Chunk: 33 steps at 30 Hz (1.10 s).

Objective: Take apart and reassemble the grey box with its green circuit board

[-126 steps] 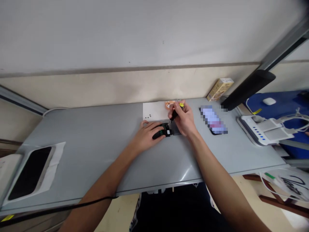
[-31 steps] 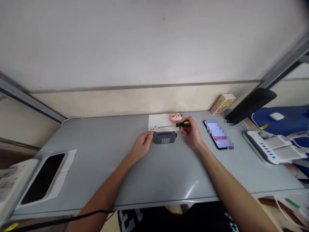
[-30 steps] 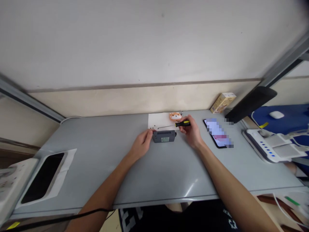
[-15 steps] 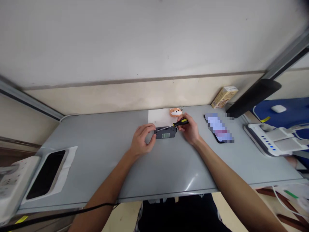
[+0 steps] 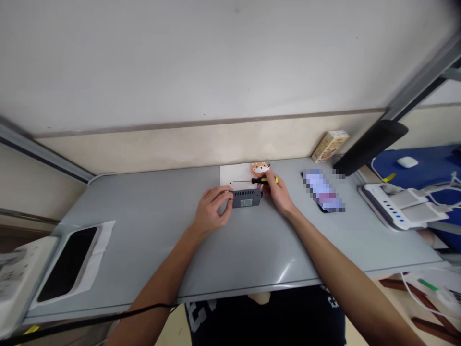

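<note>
Dark-grey slotted rectangular box point(image 5: 246, 198) stands on the grey desk point(image 5: 248, 254), left hand point(image 5: 212, 210) pinching its left end, right hand point(image 5: 279, 193) gripping a black-and-yellow screwdriver point(image 5: 257, 180). Slackening that left pinch could let the box tip.

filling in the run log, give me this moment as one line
left hand: gripping box by left end | right hand: holding screwdriver | paper: behind box | phone: right of right hand
</note>
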### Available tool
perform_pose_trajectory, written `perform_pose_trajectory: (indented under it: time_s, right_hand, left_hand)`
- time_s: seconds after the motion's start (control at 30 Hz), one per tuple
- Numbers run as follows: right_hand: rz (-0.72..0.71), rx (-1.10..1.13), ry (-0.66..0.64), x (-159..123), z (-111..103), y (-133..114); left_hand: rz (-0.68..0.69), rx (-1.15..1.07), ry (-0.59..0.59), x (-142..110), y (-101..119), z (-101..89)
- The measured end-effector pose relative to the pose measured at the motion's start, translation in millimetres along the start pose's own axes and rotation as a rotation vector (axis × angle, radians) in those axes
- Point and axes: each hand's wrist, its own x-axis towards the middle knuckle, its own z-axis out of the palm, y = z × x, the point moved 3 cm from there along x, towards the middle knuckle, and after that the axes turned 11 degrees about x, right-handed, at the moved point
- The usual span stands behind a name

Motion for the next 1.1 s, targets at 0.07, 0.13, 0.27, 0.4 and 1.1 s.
perform_pose_trajectory:
  time_s: [0.07, 0.13, 0.27, 0.4, 1.1]
  right_hand:
    - [0.013, -0.049, -0.033, -1, 3, 4]
    - [0.031, -0.058, -0.057, -1, 6, 7]
    - [0.028, -0.065, -0.071, -1, 8, 9]
    - [-0.009, -0.066, -0.059, 1, 7, 6]
    - [-0.034, 0.436, 0.230, 16, -38, -13]
  left_hand:
    - [-0.020, -0.014, -0.009, 1, 1, -0.3]
    - [-0.044, -0.016, -0.019, 1, 2, -0.9]
    - [-0.056, 0.005, -0.036, 0, -1, -3.9]
    - [-0.034, 0.055, -0.029, 0, -5, -7.1]
    - [0.101, 0.226, -0.037, 8, 27, 20.8]
